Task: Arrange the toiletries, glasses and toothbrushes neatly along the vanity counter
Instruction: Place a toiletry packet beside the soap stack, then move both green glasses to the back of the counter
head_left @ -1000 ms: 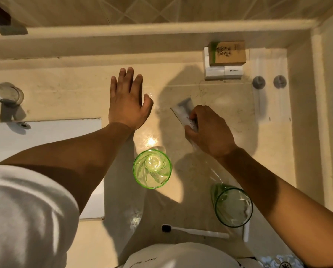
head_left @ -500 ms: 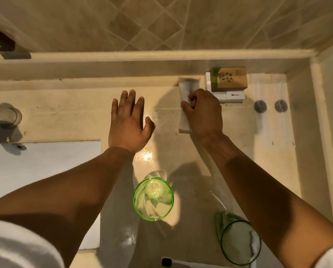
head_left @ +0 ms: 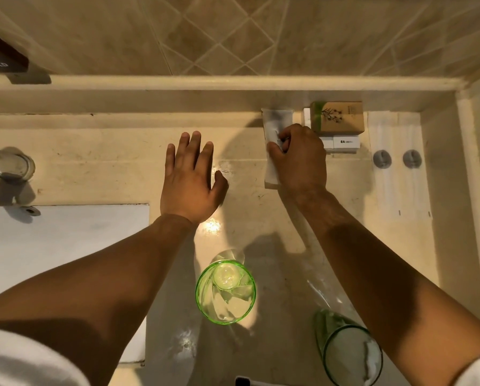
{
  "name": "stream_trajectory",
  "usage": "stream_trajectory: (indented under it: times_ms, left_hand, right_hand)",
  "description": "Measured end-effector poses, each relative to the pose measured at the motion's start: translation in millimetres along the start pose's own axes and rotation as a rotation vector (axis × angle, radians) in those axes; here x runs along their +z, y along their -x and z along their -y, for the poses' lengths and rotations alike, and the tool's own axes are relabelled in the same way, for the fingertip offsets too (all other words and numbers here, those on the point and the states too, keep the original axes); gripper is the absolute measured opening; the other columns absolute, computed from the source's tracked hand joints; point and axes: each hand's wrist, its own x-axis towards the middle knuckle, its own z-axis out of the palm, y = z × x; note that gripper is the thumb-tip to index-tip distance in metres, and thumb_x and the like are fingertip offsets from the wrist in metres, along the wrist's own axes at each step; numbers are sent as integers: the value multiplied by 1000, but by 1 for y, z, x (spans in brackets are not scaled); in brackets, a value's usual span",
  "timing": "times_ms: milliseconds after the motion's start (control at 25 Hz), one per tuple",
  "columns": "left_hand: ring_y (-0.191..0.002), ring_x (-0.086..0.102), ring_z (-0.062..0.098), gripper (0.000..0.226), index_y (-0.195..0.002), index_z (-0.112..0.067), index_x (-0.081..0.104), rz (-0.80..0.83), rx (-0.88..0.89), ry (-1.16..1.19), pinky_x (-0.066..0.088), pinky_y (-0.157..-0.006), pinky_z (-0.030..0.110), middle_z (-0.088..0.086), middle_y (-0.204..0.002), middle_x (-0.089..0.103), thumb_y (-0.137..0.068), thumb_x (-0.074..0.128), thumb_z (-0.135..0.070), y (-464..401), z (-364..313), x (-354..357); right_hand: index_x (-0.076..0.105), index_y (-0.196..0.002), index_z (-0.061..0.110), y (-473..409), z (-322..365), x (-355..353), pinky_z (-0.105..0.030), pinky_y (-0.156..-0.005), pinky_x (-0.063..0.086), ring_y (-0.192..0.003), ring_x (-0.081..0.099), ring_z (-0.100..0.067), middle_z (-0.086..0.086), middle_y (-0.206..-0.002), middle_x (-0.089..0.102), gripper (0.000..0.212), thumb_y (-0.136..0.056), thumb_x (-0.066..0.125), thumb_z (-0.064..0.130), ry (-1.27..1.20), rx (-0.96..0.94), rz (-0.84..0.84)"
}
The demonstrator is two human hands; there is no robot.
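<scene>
Holding a flat white sachet (head_left: 271, 151) against the back of the bench (head_left: 121, 162), the right hand (head_left: 300, 162) has its fingers (head_left: 277, 147) curled over the packet's near half, just left of the stacked toiletry boxes (head_left: 336, 121). The sachet looks light and thin, probably pliable, so it should slide easily on the polished stone; pressing on its middle or pinching one long edge seems the safest hold. The left hand (head_left: 190, 179) lies flat on the bench, fingers straight and released, gripping nothing. Behind both hands, toward the person, stand two green glasses (head_left: 225, 292) (rigid, smooth and breakable, best taken round the wall, not the rim). The right-hand glass (head_left: 350, 355) is partly hidden by the forearm and cut by the frame. A toothbrush (head_left: 244, 381) shows only its dark head at the bottom edge. The sachet's print is unreadable, and its right edge is under the hand.
</scene>
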Motion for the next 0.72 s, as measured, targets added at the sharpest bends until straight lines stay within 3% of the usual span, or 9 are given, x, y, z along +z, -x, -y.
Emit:
stream_trajectory:
  times_ms: [160,280,440,520,600,720]
  left_hand:
    - [-157,10,30,63,-153,-11,38,12,4,-9,3,-127,50,14,-166,23,-97,41,-41,0,0,0]
    - [-157,7,29,65,-154,-12,36,27,3,-13,1,-127,49,14,-167,21,-97,39,-43,1,0,-2]
    - [-157,7,29,65,-154,-12,36,40,0,10,1,-127,49,14,-167,22,-96,39,-42,2,-1,-4]
    - [-156,12,30,63,-151,-11,40,41,-17,38,3,-127,50,15,-165,26,-96,42,-41,3,-5,-10]
    - [-151,24,33,55,-142,-8,49,29,-46,175,14,-125,50,15,-160,33,-96,47,-37,7,-6,-19]
    - [-137,39,41,48,-133,-2,54,-51,-44,88,31,-115,54,22,-150,42,-95,48,-31,13,25,-32]
  right_hand:
    - [62,-116,15,13,6,-9,-25,-94,49,-103,60,-14,-3,-115,63,33,-95,66,40,-54,-2,32]
    - [61,-121,18,40,10,-23,-7,-82,42,-96,56,-5,5,-112,59,29,-97,63,35,-129,-72,106]
    - [63,-120,20,90,4,-41,-8,-81,41,-88,52,0,10,-112,49,22,-98,61,19,-179,-227,209]
    - [64,-121,23,113,-3,-51,-11,-86,45,-93,51,1,9,-114,53,33,-94,58,5,-196,-299,328]
    - [58,-130,30,129,-11,-63,-6,-88,41,-103,48,8,11,-125,53,53,-89,56,-3,-185,-327,506]
    - [40,-145,41,147,-17,-70,-15,-98,35,-122,38,1,15,-143,42,77,-83,68,4,-49,-369,790]
